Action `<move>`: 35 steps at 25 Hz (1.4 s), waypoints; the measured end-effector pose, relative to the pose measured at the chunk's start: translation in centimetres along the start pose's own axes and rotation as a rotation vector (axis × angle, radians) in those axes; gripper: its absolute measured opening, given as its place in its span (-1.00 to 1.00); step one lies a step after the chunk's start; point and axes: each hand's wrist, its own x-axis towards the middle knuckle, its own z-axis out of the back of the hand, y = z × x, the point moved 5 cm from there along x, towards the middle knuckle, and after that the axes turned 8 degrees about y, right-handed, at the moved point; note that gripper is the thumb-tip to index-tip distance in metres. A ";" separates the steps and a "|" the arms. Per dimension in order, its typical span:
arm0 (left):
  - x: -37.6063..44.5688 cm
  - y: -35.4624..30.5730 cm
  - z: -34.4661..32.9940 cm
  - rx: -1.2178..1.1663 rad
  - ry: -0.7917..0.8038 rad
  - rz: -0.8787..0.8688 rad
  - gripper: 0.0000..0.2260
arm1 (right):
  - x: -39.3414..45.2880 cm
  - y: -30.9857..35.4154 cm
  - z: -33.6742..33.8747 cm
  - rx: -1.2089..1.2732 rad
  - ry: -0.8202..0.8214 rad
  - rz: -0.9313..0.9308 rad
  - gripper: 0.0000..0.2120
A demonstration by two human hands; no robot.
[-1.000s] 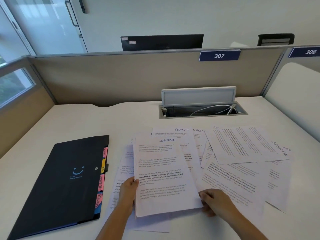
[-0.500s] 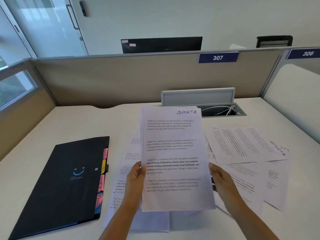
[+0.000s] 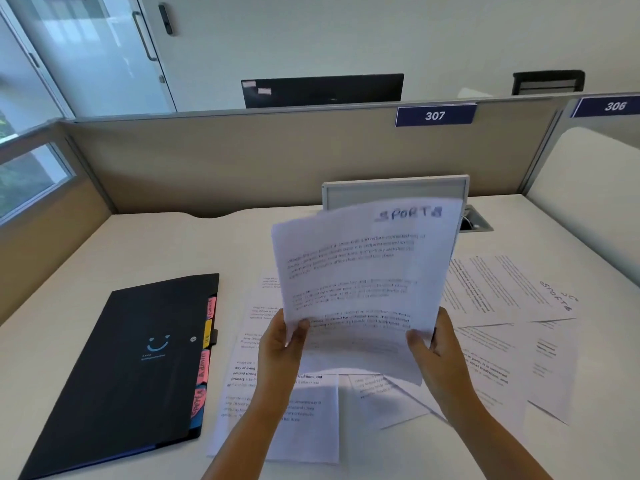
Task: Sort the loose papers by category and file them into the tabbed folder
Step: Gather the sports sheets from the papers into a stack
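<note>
Papers (image 3: 363,289) headed "SPORTS" are up off the desk (image 3: 104,258), tilted and blurred, held in front of you by both lower edges. Your left hand (image 3: 280,344) grips the left edge, thumb curled over the front. Your right hand (image 3: 436,344) pinches the right edge the same way. More sheets (image 3: 502,306) lie fanned on the desk beneath and to the right. Your folder (image 3: 138,368) lies closed at the left, its coloured tabs (image 3: 204,368) facing the sheets.

Held sheet (image 3: 363,289) motion-blurred, body text unreadable, folder (image 3: 131,368) corner cut off, papers (image 3: 502,323) partly hidden.
</note>
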 end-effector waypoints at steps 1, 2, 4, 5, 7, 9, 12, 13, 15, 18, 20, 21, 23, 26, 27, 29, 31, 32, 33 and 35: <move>0.0 -0.1 0.0 0.008 -0.005 -0.002 -0.80 | 0.1 -0.4 0.0 -0.007 -0.010 0.000 -0.56; 0.2 -0.1 0.0 0.012 -0.009 -0.004 -0.74 | 0.1 -0.7 -0.2 -0.003 -0.011 -0.005 -0.55; 0.4 -0.1 0.1 0.020 0.000 0.002 -0.66 | 0.1 -0.9 -0.4 0.018 -0.005 -0.012 -0.58; 0.4 0.0 0.0 0.027 0.011 0.005 -0.69 | 0.1 -1.1 -0.6 0.025 0.002 -0.017 -0.59; 0.4 0.5 -0.1 0.056 0.022 0.026 -0.80 | -0.1 -1.4 -0.9 0.007 0.021 -0.026 -0.62; 0.1 1.4 -0.3 0.107 0.017 0.064 -0.84 | -0.3 -2.1 -1.0 -0.055 0.038 -0.037 -0.66; -0.3 3.2 0.0 0.163 -0.022 0.145 -0.86 | -0.4 -4.0 -0.8 -0.173 0.055 -0.094 -0.78; -0.4 3.9 0.3 0.171 -0.047 0.177 -0.87 | -0.5 -4.8 -0.7 -0.207 0.069 -0.126 -0.81; -0.3 5.0 1.1 0.211 -0.096 0.227 -0.84 | -0.5 -5.7 -0.3 -0.211 0.074 -0.161 -0.82; 0.1 5.6 1.7 0.232 -0.143 0.256 -0.84 | -0.1 -6.2 0.3 -0.096 0.029 -0.177 -0.77; 0.3 5.7 1.8 0.203 -0.163 0.270 -0.87 | 0.3 -6.4 0.4 -0.062 0.013 -0.177 -0.74; 0.4 5.8 1.9 0.197 -0.167 0.287 -0.87 | 0.4 -6.6 0.4 -0.070 0.021 -0.183 -0.73; 0.4 6.7 2.0 0.200 -0.154 0.361 -0.86 | 0.7 -7.1 0.3 -0.099 0.058 -0.195 -0.73; 0.1 9.2 2.0 0.194 -0.067 0.533 -0.89 | 1.0 -7.9 0.1 -0.153 0.124 -0.227 -0.73; -0.1 9.8 1.9 0.210 -0.031 0.570 -0.89 | 1.1 -8.3 0.1 -0.188 0.136 -0.240 -0.73; -0.2 10.6 1.9 0.259 0.006 0.599 -0.88 | 1.1 -9.0 0.4 -0.249 0.122 -0.258 -0.74; -0.1 10.8 2.0 0.289 0.020 0.608 -0.87 | 1.2 -9.4 1.1 -0.264 0.068 -0.258 -0.79; 0.0 10.9 2.1 0.294 0.024 0.614 -0.86 | 1.4 -9.3 1.4 -0.269 0.044 -0.240 -0.82; 0.1 10.9 2.2 0.298 0.027 0.622 -0.85 | 1.6 -9.1 1.8 -0.282 0.026 -0.202 -0.84; 0.2 11.1 2.2 0.305 0.031 0.623 -0.86 | 2.1 -8.8 2.7 -0.378 -0.008 -0.102 -0.82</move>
